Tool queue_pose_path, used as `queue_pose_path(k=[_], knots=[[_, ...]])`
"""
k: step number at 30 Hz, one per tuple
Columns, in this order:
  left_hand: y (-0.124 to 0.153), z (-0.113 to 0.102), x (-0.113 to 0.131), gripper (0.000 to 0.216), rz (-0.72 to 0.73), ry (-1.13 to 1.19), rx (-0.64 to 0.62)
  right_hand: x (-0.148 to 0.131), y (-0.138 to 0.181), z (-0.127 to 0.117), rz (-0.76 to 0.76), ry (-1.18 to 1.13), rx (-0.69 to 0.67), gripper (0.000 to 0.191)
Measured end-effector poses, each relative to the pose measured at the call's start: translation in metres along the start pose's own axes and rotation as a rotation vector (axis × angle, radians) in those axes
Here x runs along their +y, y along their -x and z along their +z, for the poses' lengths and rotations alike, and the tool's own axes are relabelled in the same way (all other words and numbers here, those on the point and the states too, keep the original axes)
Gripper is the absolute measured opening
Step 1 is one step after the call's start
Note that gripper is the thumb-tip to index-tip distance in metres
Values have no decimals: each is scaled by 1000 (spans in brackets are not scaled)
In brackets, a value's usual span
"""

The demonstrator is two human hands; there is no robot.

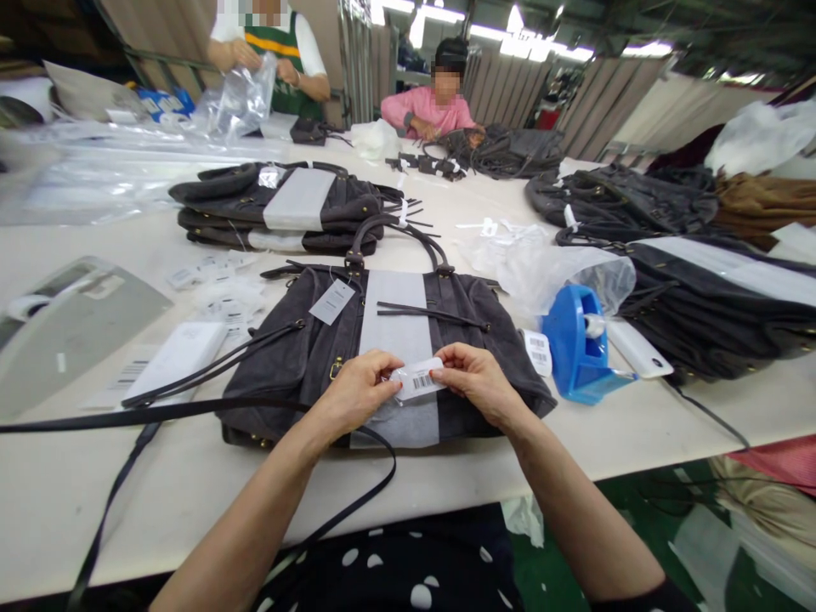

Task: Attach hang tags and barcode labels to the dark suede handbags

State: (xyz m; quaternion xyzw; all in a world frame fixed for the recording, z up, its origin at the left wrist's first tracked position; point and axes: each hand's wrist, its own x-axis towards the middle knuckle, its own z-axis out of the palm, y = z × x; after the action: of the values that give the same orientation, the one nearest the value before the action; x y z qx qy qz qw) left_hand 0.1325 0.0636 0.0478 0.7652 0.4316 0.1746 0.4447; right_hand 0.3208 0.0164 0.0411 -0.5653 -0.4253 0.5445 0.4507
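Between my hands is a small white barcode label (421,381) with a bit of clear plastic at its left end. My left hand (360,387) pinches that plastic end, and my right hand (475,378) pinches the label's right end. Both hands are above a dark grey handbag (274,357) lying flat, its handles pointing away from me. A strip of white paper (395,336) runs across the bag's middle under my hands. On the bag's upper left lies a paper hang tag (332,301). Long dark straps trail from the bag to the left.
Stacked dark bags (255,204) lie behind, and more bags (720,297) at right. A blue tape dispenser (577,344) stands right of my bag, beside a white phone (639,348). Loose labels (223,289) and a grey plastic device (76,323) are at left. Two people work across the table.
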Motion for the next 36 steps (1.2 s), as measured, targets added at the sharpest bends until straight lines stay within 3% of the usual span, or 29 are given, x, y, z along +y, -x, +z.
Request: queue_pose_path(k=[4,10,15,23,28,36], knots=[[1,-2,2,22,-12,8,-28,0,2,-3,-1,-17,-2,22],[1,0,4,25,-39,196,-93,-5,6,-3,13,19,-40,20],[-1,3,7,23,-49,191,-73,-4,8,0,21,30,-50,25],[-4,-6,13,18,17,-118,-24,9,6,-6,-48,126,87,37],[0,-7,31,22,35,-310,48,6,10,0,-82,96,170,40],[-4,5,47,18,111,-342,17,6,15,1,-115,122,93,40]])
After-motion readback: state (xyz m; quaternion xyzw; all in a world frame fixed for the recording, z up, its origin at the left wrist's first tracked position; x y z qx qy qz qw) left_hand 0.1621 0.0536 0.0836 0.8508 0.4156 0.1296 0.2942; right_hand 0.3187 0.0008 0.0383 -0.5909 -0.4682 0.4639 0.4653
